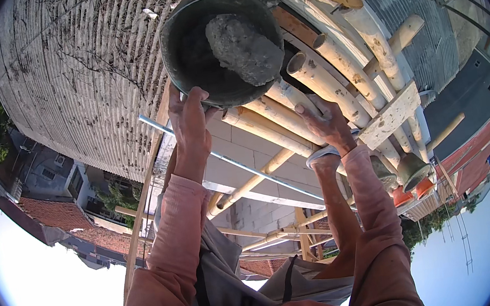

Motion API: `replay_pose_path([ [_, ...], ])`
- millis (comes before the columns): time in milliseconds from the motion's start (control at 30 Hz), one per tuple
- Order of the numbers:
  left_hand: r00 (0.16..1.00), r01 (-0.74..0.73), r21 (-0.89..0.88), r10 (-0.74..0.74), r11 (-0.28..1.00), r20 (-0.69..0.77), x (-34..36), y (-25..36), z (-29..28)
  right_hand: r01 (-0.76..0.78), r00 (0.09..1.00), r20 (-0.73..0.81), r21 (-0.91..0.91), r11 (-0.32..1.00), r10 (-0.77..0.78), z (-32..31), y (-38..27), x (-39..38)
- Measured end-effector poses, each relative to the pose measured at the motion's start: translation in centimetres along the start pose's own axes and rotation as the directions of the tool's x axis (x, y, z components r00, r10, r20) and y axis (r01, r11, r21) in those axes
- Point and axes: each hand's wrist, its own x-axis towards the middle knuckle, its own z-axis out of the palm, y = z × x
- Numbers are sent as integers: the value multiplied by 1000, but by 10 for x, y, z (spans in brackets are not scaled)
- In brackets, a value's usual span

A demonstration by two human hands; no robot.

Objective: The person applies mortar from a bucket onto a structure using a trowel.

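My left hand (191, 120) is closed on the lower-left rim of a dark bucket (182, 51), held near the top of the view with a lump of wet grey mortar (242, 50) inside. My right hand (323, 121) grips a pale bamboo pole (287, 97) below and right of the bucket, fingers curled on it. Beneath that hand my foot (322, 157) rests by the poles, partly hidden by my right forearm.
More bamboo poles (337, 58) and a speckled board (388, 113) form scaffolding, with buckets (413, 171) at the right. A thin pale pipe (234, 161) crosses above a grey block wall (244, 144). Corrugated roofing (80, 81) lies left; rooftops are far below.
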Motion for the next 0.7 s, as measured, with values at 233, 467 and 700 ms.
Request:
replay_pose_path([
  [233, 998, -18, -40, 15, 999, -59, -2, 10, 0, 59, 982, -190, 369, 928, 12, 34, -35, -43],
  [467, 998, 2, -42, -5, 999, -61, 2, 4, -8, 71, 965, -254, 493, 867, 65, 30, -74, -8],
  [700, 1000, 14, -33, -13, 999, 27, -6, -1, 5, 126, 967, -139, 989, -72, -215, -28, -156, 175],
])
